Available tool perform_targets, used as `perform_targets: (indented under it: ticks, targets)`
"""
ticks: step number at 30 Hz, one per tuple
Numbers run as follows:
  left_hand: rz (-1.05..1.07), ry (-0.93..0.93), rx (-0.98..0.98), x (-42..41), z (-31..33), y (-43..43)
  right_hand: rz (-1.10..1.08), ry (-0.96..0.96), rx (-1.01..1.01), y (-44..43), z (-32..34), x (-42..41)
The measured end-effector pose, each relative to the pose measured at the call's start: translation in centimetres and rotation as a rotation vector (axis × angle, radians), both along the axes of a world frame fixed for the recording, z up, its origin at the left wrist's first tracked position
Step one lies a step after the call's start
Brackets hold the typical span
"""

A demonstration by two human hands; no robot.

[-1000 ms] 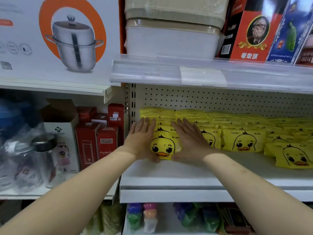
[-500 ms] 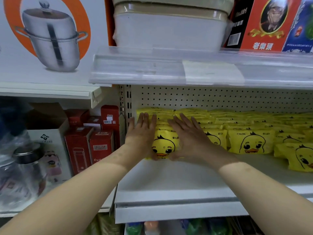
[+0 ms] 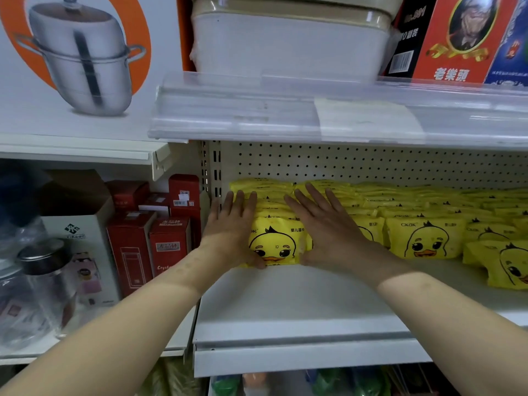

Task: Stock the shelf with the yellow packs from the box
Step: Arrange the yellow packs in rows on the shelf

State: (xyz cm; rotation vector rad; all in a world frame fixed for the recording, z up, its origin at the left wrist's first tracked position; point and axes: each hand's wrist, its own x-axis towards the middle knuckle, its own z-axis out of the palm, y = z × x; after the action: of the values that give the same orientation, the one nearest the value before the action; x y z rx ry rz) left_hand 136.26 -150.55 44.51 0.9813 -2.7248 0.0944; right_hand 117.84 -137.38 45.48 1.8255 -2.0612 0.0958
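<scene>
Both hands lie spread flat, fingers straight, one on each side of the leftmost row of yellow packs [image 3: 270, 200]. The left hand [image 3: 231, 230] presses the row's left flank and the right hand [image 3: 328, 232] its right flank. The front pack [image 3: 275, 241], printed with a duck face, sits between the palms with both thumbs at its lower front edge. The row runs back to the pegboard [image 3: 343, 164] at the left end of the white shelf [image 3: 300, 304]. More packs [image 3: 425, 238] stand just beside the right hand. Red boxes [image 3: 168, 244] fill the bay to the left.
</scene>
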Motion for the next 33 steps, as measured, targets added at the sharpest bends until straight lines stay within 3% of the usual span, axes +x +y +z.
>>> perform_targets:
  ticks: [3, 6, 11, 15, 18, 20, 24, 28, 33]
  targets:
    - [-0.164, 0.443, -0.013, 1.6, -1.7, -0.2, 0.084, -0.133, -0.255, 0.7, -0.6, -0.3]
    - [-0.169, 0.801, -0.063, 3.0, -3.3, -0.1, 0.115, -0.044, -0.45, 1.2, -1.9, -0.8]
    - [-0.117, 0.829, -0.116, 2.7, -3.6, 0.5, 0.149, -0.015, -0.543, 1.5, -2.9, -0.4]
    - [-0.148, 0.867, -0.019, 2.8, -3.6, 1.4, 0.128, -0.085, -0.605, 2.7, -3.3, 0.2]
    - [-0.2, 0.931, 0.217, 3.1, -3.6, 2.3, 0.116, -0.269, -0.6, 3.3, -3.3, 1.0]
    - [-0.231, 0.951, 0.364, 3.3, -3.5, 2.8, 0.084, -0.496, -0.572, 3.5, -3.1, 1.4]
    - [-0.295, 1.002, 0.517, 3.7, -3.4, 3.4, 0.08, -0.858, -0.476, 3.9, -2.7, 2.1]
    - [-0.29, 1.008, 0.535, 3.7, -3.5, 3.6, 0.086, -1.02, -0.453, 3.7, -2.9, 2.3]
    - [-0.259, 1.024, 0.544, 3.8, -3.5, 3.8, 0.073, -1.074, -0.458, 3.5, -2.8, 1.9]
